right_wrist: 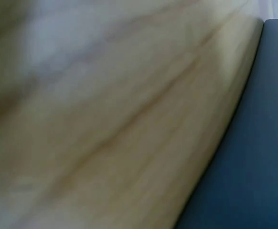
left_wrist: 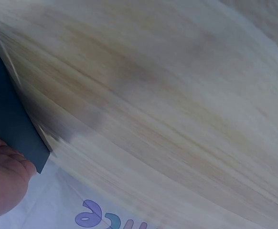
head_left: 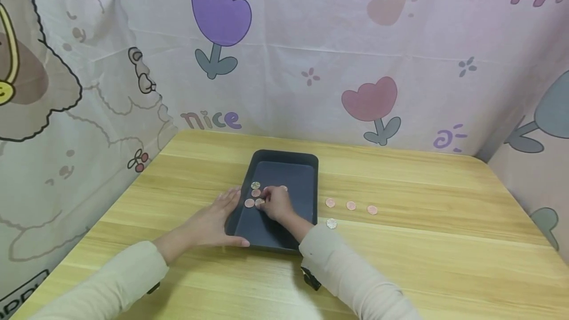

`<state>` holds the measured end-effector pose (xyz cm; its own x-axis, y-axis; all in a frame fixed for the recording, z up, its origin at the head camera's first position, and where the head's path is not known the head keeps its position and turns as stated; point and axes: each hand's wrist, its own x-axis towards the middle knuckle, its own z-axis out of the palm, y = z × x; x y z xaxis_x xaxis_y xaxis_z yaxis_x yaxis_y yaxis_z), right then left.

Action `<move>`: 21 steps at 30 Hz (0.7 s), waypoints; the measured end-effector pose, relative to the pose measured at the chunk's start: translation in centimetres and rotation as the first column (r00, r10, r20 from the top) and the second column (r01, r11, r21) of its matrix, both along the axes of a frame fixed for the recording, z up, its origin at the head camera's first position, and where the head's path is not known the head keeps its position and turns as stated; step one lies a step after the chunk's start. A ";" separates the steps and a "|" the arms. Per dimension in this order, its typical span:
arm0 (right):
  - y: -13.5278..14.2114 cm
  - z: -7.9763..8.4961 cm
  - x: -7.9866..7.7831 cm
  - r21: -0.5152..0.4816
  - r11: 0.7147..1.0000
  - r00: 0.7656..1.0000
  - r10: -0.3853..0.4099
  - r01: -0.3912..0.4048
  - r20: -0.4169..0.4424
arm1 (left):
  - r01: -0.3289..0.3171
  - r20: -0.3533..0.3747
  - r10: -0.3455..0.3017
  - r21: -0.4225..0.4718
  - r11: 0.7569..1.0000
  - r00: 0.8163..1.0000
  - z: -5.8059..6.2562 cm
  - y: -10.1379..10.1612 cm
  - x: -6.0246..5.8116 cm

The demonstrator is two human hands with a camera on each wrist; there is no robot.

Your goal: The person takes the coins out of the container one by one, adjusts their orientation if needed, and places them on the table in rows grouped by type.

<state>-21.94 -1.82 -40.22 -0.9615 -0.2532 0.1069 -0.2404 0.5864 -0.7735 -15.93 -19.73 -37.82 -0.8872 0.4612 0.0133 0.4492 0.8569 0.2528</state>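
Note:
A dark rectangular baking tray (head_left: 275, 231) lies on the table with several coins inside. My left hand (head_left: 215, 219) rests along its left side, fingers straight, thumb stretched across the front corner. Inside the tray my right hand (head_left: 279, 205) reaches down with bent fingers, pinching a pale coin (head_left: 259, 203) at the fingertips. Close by lie a copper-coloured coin (head_left: 249, 203), another copper coin (head_left: 256, 193) and a yellowish coin (head_left: 255, 185). Beyond the knuckles one more coin (head_left: 283, 188) is partly hidden by the right hand. In the left wrist view, curled fingers (left_wrist: 7, 167) show beside the tray wall.
Right of the tray, three copper coins (head_left: 351, 205) lie in a row on the wooden table (head_left: 426, 241). A silvery coin (head_left: 331, 223) lies nearer the front. A printed cloth (head_left: 284, 88) hangs behind the table and along both sides.

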 end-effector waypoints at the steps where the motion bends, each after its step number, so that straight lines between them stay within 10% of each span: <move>1: 0.0 0.0 0.0 0.012 1.000 1.000 0.001 -0.001 -0.003 | 0.000 0.001 0.000 -0.002 1.000 1.000 0.0 0.0 0.0; 13: -0.3 0.6 0.4 0.218 0.976 1.000 -0.006 0.002 0.016 | 0.002 -0.002 -0.002 -0.015 1.000 1.000 -0.1 -0.2 -0.1; 21: 0.6 0.8 0.7 0.103 0.994 1.000 -0.027 0.027 0.002 | -0.001 0.005 0.001 -0.005 1.000 1.000 -0.1 -0.1 -0.1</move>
